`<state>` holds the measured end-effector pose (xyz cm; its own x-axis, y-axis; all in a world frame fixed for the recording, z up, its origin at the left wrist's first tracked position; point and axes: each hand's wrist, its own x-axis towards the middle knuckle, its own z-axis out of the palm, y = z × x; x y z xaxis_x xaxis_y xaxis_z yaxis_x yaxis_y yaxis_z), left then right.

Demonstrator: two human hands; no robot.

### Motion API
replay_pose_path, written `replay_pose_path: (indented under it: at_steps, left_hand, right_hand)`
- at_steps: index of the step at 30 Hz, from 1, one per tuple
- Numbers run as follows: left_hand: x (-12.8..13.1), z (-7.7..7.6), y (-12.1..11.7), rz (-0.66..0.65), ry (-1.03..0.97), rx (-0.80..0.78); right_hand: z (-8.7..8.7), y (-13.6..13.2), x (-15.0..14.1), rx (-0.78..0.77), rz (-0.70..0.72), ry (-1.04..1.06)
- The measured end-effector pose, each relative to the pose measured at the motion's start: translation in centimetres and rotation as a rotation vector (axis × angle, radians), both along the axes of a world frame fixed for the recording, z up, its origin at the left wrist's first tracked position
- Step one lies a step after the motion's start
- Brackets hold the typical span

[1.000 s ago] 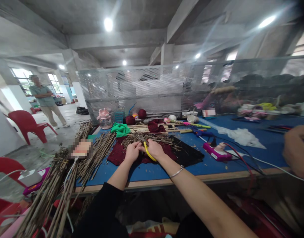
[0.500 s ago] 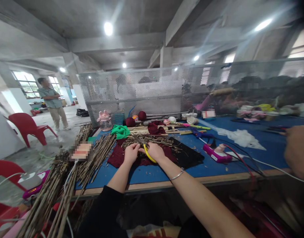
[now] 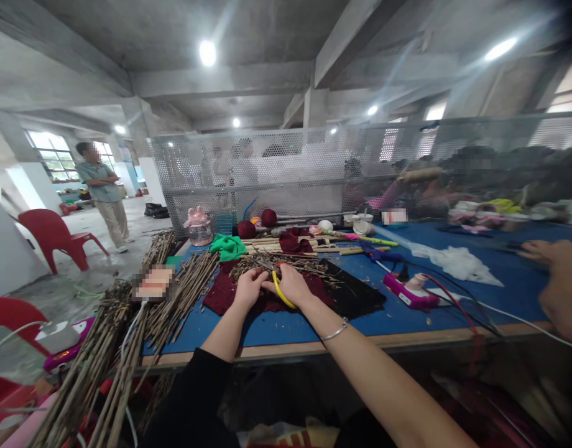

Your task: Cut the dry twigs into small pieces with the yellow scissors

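Yellow-handled scissors (image 3: 277, 289) sit in the right hand (image 3: 293, 286), fingers curled round the grips; I expect light, stiff metal, best held by the loops. Left hand (image 3: 249, 287) fingers bend inward; I can't tell whether they pinch anything. Twig pieces (image 3: 245, 264) lie just beyond the fingers on maroon cloth (image 3: 216, 294): probably light, brittle, pinch mid-length. Clear pinkish jar (image 3: 200, 231) beyond and left of the fingers, white cup (image 3: 363, 226) beyond and right; contents unreadable.

Workshop, concrete beams (image 3: 221, 81), perforated partition (image 3: 188, 169), blue worktable (image 3: 193, 330)
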<state>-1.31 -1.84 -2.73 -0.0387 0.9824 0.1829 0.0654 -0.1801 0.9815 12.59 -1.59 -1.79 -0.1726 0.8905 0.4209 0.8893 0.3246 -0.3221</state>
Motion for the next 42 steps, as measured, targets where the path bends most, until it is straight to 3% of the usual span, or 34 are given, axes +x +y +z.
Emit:
replay_pose_path:
  at_steps: [5, 20, 30, 36, 42]
  left_hand:
    - [0.01, -0.09, 0.04, 0.002, -0.002, -0.015]
    - [-0.21, -0.08, 0.07, 0.015, 0.015, 0.031]
    - [-0.12, 0.19, -0.21, 0.025, -0.029, 0.028]
    - [-0.06, 0.67, -0.26, 0.032, -0.155, 0.001]
    - [0.01, 0.48, -0.23, 0.006, -0.185, -0.007]
  right_hand:
    - [0.15, -0.1, -0.04, 0.046, -0.033, -0.028]
    - [0.89, -0.46, -0.19, -0.202, -0.094, -0.063]
    - [0.55, -0.16, -0.1, -0.173, -0.091, -0.006]
    - [0.13, 0.14, 0.1, -0.126, -0.111, 0.0]
    - [0.83, -0.42, -0.16, -0.073, -0.084, -0.009]
